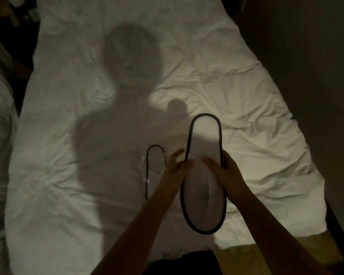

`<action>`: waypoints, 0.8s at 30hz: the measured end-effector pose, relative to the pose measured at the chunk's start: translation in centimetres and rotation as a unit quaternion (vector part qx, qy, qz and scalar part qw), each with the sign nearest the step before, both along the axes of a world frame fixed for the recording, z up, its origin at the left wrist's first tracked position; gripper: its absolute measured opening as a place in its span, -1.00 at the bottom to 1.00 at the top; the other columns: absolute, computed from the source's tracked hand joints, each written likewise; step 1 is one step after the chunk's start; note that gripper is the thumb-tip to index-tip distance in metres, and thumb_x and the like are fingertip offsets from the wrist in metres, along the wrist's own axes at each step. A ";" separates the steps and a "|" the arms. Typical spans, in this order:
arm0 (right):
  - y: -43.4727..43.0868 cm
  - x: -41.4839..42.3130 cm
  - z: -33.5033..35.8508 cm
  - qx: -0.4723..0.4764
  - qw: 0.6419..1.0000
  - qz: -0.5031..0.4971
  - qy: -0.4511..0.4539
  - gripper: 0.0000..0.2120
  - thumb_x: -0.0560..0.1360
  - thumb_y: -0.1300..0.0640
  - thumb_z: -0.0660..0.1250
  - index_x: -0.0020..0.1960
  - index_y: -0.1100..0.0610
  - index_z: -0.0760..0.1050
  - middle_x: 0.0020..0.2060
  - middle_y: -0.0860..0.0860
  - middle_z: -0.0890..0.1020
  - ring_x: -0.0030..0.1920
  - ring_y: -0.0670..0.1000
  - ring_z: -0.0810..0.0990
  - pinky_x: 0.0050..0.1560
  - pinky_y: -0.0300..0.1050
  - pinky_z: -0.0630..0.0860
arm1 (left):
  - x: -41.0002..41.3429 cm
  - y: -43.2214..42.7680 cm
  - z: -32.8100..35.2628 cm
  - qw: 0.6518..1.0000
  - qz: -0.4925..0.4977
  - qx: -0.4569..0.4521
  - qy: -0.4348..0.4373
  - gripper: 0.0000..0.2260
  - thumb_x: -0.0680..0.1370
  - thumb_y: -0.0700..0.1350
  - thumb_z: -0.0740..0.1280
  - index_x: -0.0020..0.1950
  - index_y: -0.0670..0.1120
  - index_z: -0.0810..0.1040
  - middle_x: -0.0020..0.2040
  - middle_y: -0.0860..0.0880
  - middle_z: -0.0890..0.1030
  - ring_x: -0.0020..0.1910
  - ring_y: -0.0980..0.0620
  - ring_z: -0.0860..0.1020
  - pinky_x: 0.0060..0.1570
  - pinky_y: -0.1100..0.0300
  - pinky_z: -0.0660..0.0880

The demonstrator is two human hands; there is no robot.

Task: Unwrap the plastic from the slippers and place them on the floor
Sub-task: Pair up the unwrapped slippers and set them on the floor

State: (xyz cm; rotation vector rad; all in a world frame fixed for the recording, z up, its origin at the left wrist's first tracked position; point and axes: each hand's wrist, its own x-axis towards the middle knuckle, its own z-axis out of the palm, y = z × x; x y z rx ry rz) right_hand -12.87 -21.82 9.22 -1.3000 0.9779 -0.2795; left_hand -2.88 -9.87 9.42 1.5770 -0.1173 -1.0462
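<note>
While the wide bed with the crumpled white duvet [68,175] is carrying everything, the white flat slipper with dark edging [204,175] is being held above it, seemingly bare of plastic. The second dark-edged slipper [156,161] is lying beside it, glinting clear plastic wrap [144,165] still around it. The right hand [226,175] is closing its fingers on the held slipper; the left hand [177,165] is touching it with spread fingers. Nothing is on the floor yet.

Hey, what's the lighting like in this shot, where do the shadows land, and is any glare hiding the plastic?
Head view: dim, lit from behind the person, whose shadow falls across the white bedding; the brightest patch lies right of centre; corners go dark; small glints mark the plastic beside the second slipper; the left hand looks slightly motion-blurred, the right hand and the held slipper clearer.
</note>
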 end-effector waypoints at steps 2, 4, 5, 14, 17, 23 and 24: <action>0.6 -0.1 1.3 -0.013 1.000 0.008 -0.010 -0.77 0.42 0.02 0.47 0.03 -0.13 0.52 -0.07 -0.10 0.69 -0.14 -0.15 0.69 -0.27 -0.32 0.58 | -0.4 -0.1 1.5 0.997 -0.034 0.019 -0.072 -0.76 0.52 -0.07 0.37 0.18 -0.04 0.50 0.01 -0.01 0.65 0.00 -0.01 0.65 -0.05 0.18 0.61; 0.9 -0.6 2.8 -0.015 1.000 0.003 -0.025 -0.81 0.42 -0.02 0.46 0.01 -0.08 0.56 -0.08 -0.03 0.70 -0.11 -0.08 0.70 -0.23 -0.27 0.59 | -0.2 0.1 2.6 0.994 -0.047 0.003 -0.100 -0.84 0.49 -0.07 0.41 0.06 0.01 0.54 -0.01 0.00 0.66 -0.02 0.00 0.66 -0.07 0.20 0.62; 1.1 -1.0 3.7 -0.005 0.999 -0.006 -0.043 -0.81 0.42 -0.04 0.45 0.00 -0.04 0.58 -0.09 0.00 0.71 -0.08 -0.02 0.70 -0.20 -0.22 0.60 | 0.0 0.2 3.2 0.993 -0.054 -0.013 -0.102 -0.85 0.48 -0.08 0.42 0.04 0.00 0.57 -0.02 -0.01 0.68 -0.03 0.00 0.66 -0.08 0.20 0.62; 1.4 -9.1 10.3 0.052 0.977 -0.168 -0.119 -0.84 0.48 0.09 0.40 -0.01 0.17 0.56 -0.08 0.21 0.60 -0.05 0.14 0.62 0.08 0.11 0.57 | -3.9 -3.1 8.2 0.983 -0.114 -0.114 -0.085 -0.74 0.47 -0.18 0.43 0.10 -0.06 0.46 -0.06 -0.03 0.67 -0.17 0.19 0.65 -0.18 0.33 0.55; 0.7 -12.3 12.7 0.027 0.968 -0.216 -0.122 -0.76 0.47 0.11 0.42 0.04 0.23 0.52 -0.06 0.25 0.55 -0.04 0.20 0.58 0.18 0.24 0.51 | -6.4 -5.3 10.1 0.973 -0.151 -0.127 -0.119 -0.72 0.45 -0.23 0.44 -0.05 -0.01 0.35 -0.12 -0.06 0.62 -0.22 0.18 0.61 -0.18 0.28 0.54; -2.5 -19.5 15.3 0.049 0.955 -0.263 -0.127 -0.58 0.39 0.01 0.49 0.13 0.25 0.55 0.04 0.24 0.68 -0.01 0.16 0.70 -0.05 -0.01 0.65 | -12.6 -10.4 12.7 0.962 -0.206 -0.090 -0.155 -0.81 0.40 -0.05 0.49 -0.12 0.07 0.49 -0.10 0.04 0.61 -0.13 0.05 0.59 -0.14 0.20 0.55; -3.2 -21.0 15.7 0.063 0.953 -0.264 -0.132 -0.53 0.37 -0.03 0.49 0.15 0.24 0.55 0.04 0.22 0.68 0.00 0.15 0.70 -0.07 -0.03 0.65 | -14.0 -11.5 13.0 0.960 -0.218 -0.089 -0.149 -0.82 0.40 -0.04 0.49 -0.10 0.03 0.52 -0.10 0.02 0.62 -0.15 0.06 0.59 -0.20 0.24 0.56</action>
